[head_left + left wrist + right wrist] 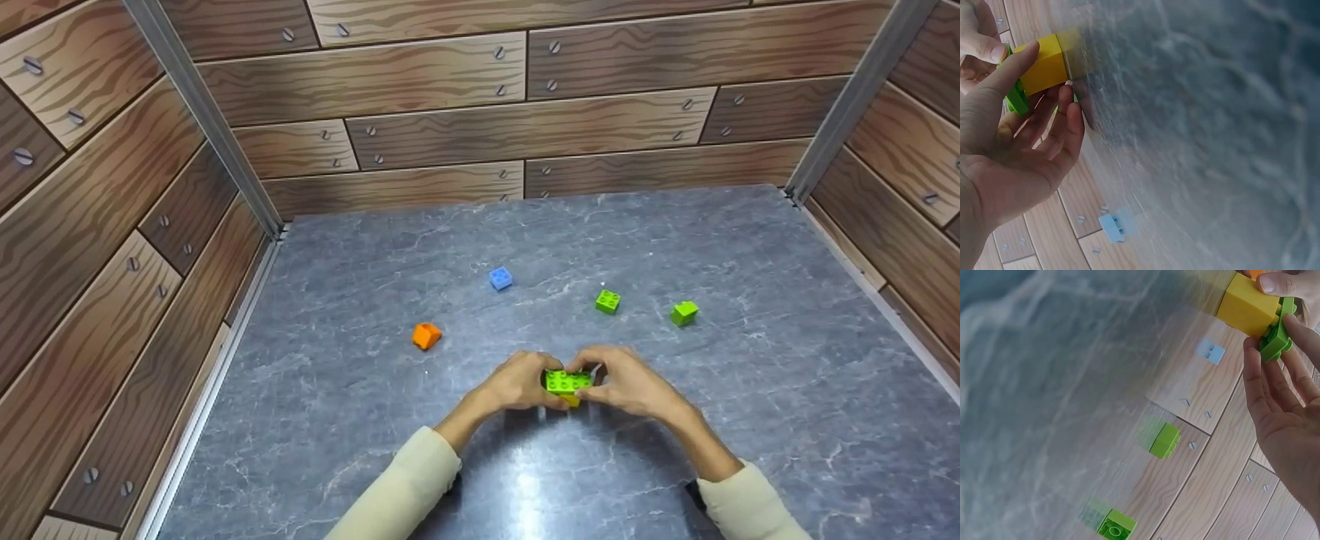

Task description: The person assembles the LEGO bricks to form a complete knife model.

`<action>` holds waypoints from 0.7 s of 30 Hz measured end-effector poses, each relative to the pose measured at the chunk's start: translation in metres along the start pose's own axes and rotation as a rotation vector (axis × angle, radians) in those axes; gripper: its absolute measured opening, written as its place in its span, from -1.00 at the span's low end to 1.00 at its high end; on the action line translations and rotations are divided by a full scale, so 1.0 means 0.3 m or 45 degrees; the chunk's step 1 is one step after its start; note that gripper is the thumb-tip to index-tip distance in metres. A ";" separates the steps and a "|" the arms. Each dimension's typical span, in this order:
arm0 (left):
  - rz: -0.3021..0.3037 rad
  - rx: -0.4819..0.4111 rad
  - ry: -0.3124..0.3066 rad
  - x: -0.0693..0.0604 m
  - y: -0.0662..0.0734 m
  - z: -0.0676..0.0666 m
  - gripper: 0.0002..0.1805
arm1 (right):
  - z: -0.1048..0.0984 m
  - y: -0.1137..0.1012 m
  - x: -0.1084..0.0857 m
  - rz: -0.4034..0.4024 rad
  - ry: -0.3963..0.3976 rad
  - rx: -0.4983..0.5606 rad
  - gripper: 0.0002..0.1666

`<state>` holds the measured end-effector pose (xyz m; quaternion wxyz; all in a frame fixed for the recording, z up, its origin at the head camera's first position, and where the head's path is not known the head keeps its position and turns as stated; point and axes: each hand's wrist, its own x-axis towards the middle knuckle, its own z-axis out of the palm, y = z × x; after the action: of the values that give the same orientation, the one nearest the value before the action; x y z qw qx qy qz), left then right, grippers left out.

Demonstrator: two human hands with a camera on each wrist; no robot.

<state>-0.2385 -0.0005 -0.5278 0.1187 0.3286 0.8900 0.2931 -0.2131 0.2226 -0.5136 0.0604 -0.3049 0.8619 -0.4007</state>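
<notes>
Near the front of the tabletop, a long green toy brick [568,381] sits over a yellow block [1047,64]. In the right wrist view, some yellow studs show beside the green brick [1278,334], which looks slightly tilted. The yellow block [1247,306] stands on the table surface. My left hand [517,381] holds the left side, its thumb on the yellow block and its fingers around the far side. From the right, my right hand [630,381] pinches the green brick between thumb and fingers.
Beyond the hands lie a blue brick [501,278], a green brick [607,301] and another green brick [684,313] farther right, tipped on its side. An orange piece [427,336] lies to the left. Wood-patterned walls [435,82] enclose the grey marbled table [337,300].
</notes>
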 end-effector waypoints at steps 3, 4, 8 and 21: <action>-0.009 -0.010 -0.004 0.000 0.002 0.000 -0.60 | 0.004 -0.004 -0.001 -0.011 0.010 -0.027 -0.73; -0.014 -0.015 -0.005 0.000 0.002 0.000 -0.60 | 0.006 -0.005 0.000 -0.014 0.013 -0.037 -0.72; -0.023 0.005 0.008 0.000 0.002 0.002 -0.59 | 0.012 -0.008 0.002 -0.041 0.029 -0.070 -0.71; -0.021 -0.023 0.017 0.001 0.004 0.003 -0.61 | 0.024 -0.029 0.006 -0.051 0.059 -0.084 -0.70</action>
<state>-0.2378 0.0009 -0.5280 0.1182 0.3180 0.8907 0.3025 -0.2078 0.2126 -0.5118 0.0224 -0.3147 0.8695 -0.3802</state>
